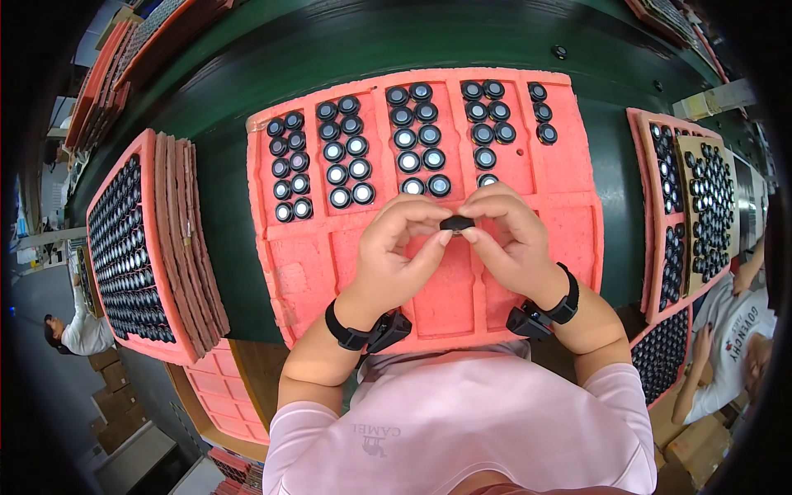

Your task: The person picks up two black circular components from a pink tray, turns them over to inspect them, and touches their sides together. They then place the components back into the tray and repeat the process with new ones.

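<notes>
A small round black part, seen nearly edge-on, is pinched between my two hands. The fingertips of my left hand close on its left side, and my right hand grips the right side with thumb and fingers. Both hands hover over a pink foam tray with recessed compartments. In its far compartments stand rows of round black parts with silvery centres. One such part is partly covered by my right fingers. The near compartments that show hold no parts.
The tray rests on a dark green surface, where a loose black part lies at the far right. Stacked pink trays stand at left. More filled trays are at right, beside another person. Another person is far left.
</notes>
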{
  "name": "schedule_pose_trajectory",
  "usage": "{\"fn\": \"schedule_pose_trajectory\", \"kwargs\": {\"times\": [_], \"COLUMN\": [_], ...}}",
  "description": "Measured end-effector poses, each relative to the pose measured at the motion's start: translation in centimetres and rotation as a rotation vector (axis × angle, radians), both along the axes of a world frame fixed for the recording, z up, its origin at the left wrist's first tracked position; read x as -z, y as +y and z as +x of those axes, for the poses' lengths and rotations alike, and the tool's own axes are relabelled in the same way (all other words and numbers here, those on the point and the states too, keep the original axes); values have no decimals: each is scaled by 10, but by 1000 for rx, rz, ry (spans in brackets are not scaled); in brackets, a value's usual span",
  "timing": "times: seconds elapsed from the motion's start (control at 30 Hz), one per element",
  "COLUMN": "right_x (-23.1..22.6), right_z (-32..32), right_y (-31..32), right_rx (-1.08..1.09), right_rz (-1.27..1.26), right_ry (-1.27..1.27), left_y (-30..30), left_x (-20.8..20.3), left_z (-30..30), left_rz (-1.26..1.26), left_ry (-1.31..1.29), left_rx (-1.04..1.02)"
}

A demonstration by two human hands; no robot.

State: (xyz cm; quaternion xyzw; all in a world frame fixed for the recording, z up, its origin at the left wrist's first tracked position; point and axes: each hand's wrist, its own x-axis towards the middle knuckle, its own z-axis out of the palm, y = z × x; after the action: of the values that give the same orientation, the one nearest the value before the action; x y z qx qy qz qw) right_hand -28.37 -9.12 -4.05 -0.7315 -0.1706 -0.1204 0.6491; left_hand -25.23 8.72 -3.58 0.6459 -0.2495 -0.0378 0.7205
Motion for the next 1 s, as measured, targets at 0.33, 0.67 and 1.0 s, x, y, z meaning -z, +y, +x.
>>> {"fn": "schedule_pose_trajectory", "kwargs": {"times": [0.33,0.67,1.0], "right_x": [1,3,4], "right_z": [3,4,5], "right_y": [0,-2,-3], "right_rx": [-71,-77,-87], "right_rz": [376,399,374], "right_ry": [274,347,375], "left_y": [4,3,1], "left_x": [4,11,12], "left_z": [6,6,6], "left_rz": [-299,-301,-304], "left_ry": [507,500,476], "left_rx": [176,172,157]}}
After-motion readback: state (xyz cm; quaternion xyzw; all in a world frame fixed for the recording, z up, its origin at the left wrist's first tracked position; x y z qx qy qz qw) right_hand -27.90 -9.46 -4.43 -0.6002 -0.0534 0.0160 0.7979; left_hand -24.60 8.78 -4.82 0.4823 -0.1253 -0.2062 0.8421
